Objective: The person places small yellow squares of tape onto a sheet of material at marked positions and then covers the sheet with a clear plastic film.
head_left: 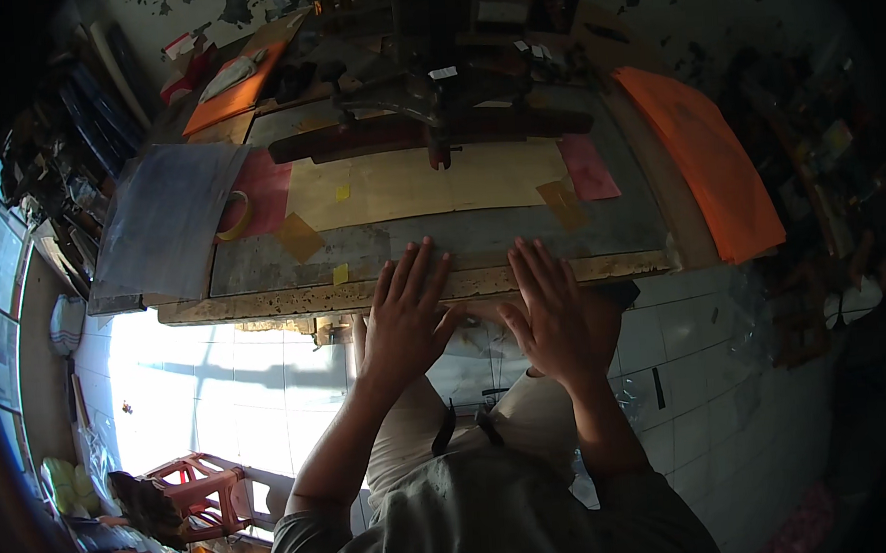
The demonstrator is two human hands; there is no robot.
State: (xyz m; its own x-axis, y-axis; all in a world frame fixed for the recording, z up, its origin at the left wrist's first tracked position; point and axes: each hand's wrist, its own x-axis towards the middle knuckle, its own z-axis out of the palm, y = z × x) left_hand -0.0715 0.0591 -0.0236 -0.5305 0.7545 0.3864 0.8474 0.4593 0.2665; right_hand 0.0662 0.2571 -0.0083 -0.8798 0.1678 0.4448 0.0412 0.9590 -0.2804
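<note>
My left hand and my right hand lie flat at the near edge of a grey-topped work table, fingers stretched out and pointing away from me. Neither holds anything. Beyond them a long cream sheet is spread across the table top, with a pink piece at its left end and another pink piece at its right. Strips of brown tape lie over its near corners. A dark metal machine bar spans the sheet's far side.
A clear plastic sheet and a tape roll lie at the left. Orange sheets rest along the right side, and an orange piece is at the far left. A red plastic stool stands on the tiled floor.
</note>
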